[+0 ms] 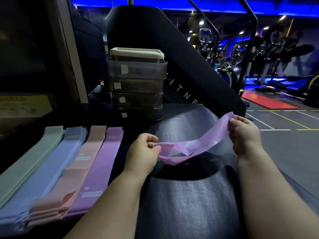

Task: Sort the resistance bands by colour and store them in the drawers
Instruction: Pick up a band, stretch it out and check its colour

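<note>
Pinched the purple resistance band (198, 144) by 1 end in the left hand (143, 150), the other in the right hand (245, 135), above the padded bench (189, 195), right of 4 band stacks (96, 163).

The purple band (186, 147) looks like thin, smooth, faintly sheeny rubber. The stacked bands (57, 169) at left are matt. The drawers (136, 87) are smoky translucent plastic. The counter (188, 200) is grainy, slightly glossy black vinyl.

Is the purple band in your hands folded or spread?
Spread out. The band sags between left hand and right hand, each pinching one end.
</note>
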A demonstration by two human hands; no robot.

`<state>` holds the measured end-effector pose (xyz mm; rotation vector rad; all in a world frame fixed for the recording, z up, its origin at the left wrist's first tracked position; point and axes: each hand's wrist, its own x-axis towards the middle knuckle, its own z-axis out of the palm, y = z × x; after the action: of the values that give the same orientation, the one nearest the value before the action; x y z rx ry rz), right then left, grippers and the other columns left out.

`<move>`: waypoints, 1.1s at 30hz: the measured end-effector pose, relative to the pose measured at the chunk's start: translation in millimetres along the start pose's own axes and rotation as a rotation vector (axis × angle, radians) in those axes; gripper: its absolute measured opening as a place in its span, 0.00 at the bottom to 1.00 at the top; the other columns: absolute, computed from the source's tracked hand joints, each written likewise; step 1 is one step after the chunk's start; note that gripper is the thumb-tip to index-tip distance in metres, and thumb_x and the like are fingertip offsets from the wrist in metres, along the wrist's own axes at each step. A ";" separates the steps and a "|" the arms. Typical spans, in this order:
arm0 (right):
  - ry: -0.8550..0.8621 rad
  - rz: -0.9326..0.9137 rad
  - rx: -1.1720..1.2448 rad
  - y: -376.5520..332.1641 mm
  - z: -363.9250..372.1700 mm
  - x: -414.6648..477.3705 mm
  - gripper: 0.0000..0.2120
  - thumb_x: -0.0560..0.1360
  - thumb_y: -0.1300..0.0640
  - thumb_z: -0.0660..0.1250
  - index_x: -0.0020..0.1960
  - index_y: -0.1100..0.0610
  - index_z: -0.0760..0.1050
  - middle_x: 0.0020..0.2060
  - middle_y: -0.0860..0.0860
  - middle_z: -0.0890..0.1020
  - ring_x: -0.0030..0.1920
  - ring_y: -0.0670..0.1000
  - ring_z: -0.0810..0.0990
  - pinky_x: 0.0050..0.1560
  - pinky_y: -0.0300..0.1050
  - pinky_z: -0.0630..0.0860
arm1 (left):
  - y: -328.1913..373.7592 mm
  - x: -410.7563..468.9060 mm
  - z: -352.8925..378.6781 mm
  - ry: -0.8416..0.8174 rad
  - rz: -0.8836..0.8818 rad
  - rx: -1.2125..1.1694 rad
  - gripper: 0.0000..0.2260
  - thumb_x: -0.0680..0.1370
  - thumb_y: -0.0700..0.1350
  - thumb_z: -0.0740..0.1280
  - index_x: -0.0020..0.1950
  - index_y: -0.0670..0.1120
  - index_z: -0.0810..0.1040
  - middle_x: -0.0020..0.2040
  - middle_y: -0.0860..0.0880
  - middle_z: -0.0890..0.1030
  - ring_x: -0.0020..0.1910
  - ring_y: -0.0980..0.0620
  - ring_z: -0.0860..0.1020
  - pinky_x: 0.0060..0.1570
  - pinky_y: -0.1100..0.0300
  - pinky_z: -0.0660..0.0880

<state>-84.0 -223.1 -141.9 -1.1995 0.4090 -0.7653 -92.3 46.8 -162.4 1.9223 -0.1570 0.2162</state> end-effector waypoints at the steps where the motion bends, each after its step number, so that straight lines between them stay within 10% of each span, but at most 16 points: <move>1: -0.008 -0.003 0.006 0.1 -0.1 -0.3 0.08 0.78 0.65 0.64 0.54 0.57 0.77 0.37 0.52 0.78 0.29 0.43 0.75 0.28 0.31 0.72 | 0.2 0.0 -0.5 0.009 -0.002 0.007 0.07 0.76 0.40 0.69 0.52 0.49 0.77 0.45 0.51 0.82 0.45 0.54 0.79 0.41 0.68 0.71; 11: -0.008 -0.047 -0.129 1.7 0.6 -2.4 0.09 0.73 0.67 0.66 0.41 0.55 0.78 0.34 0.51 0.77 0.36 0.48 0.74 0.36 0.36 0.73 | -1.9 0.2 -0.7 0.055 0.066 0.114 0.04 0.78 0.47 0.69 0.43 0.51 0.79 0.41 0.53 0.78 0.37 0.59 0.74 0.33 0.68 0.66; 18: 0.027 -0.144 -0.207 2.0 0.6 -3.3 0.06 0.74 0.65 0.68 0.49 0.57 0.80 0.35 0.48 0.78 0.35 0.43 0.73 0.34 0.30 0.70 | 2.9 -1.7 -0.4 0.028 0.004 0.031 0.06 0.80 0.49 0.64 0.45 0.50 0.76 0.33 0.51 0.80 0.32 0.55 0.74 0.36 0.61 0.70; 33: 0.022 0.063 -0.056 -3.3 3.3 -4.8 0.09 0.73 0.64 0.62 0.37 0.54 0.76 0.33 0.51 0.76 0.34 0.47 0.74 0.35 0.39 0.66 | 24.9 -4.1 -4.2 -0.017 -0.265 -0.729 0.09 0.83 0.39 0.57 0.45 0.45 0.72 0.43 0.45 0.78 0.40 0.50 0.79 0.42 0.59 0.76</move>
<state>-86.2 -217.9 -138.2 -1.2263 0.4870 -0.7173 -101.9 42.0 -139.1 1.2016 0.0137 -0.0395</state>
